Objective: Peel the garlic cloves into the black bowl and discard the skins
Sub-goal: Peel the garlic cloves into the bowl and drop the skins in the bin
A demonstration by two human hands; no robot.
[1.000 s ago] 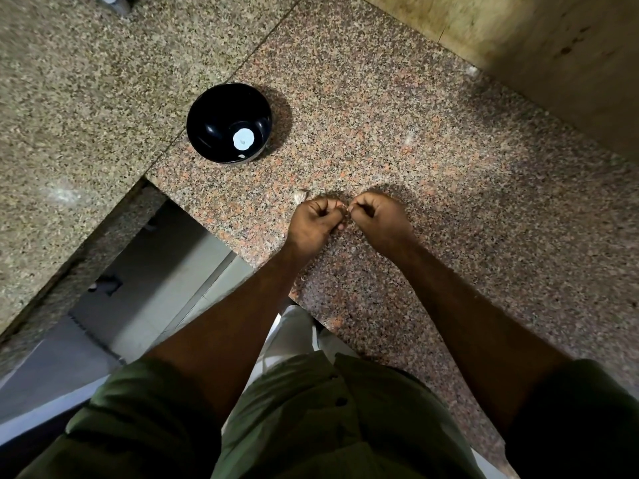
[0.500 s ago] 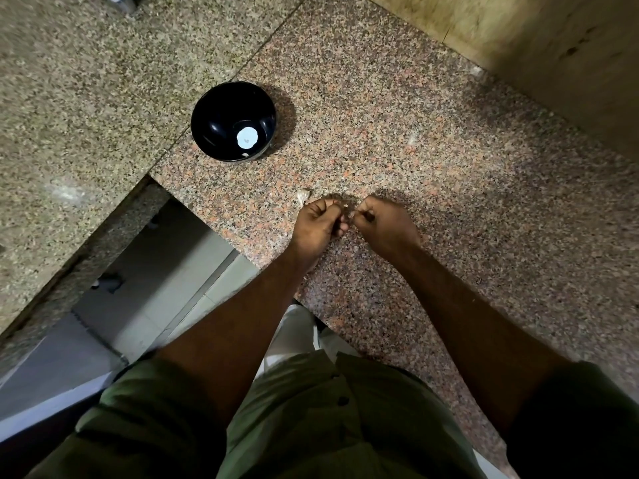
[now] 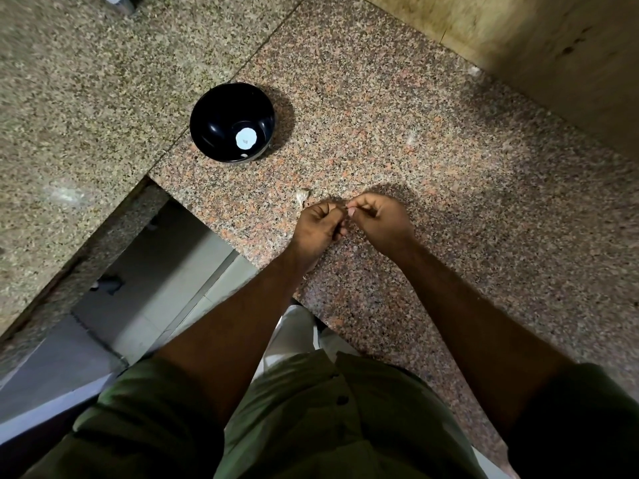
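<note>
Near the bowl (image 3: pixel 232 122), two hands pinch a small garlic clove (image 3: pixel 344 209) over the worktop (image 3: pixel 449 188).

Both forearms reach forward from the green shirt (image 3: pixel 311 426) and meet well on the near side of the bowl, fingers curled and knuckles up. The left hand (image 3: pixel 320 227) and right hand (image 3: pixel 380 223) touch at their fingertips, each clamped on the clove, which is almost wholly hidden between them; how much skin it still carries cannot be told. A pale scrap of skin (image 3: pixel 302 196) lies on the worktop just beside the left hand, on the side toward the bowl. The black bowl stands upright near the worktop's edge, with a round white spot (image 3: pixel 246 138) at its bottom and a small pale piece (image 3: pixel 244 155) beside that.
</note>
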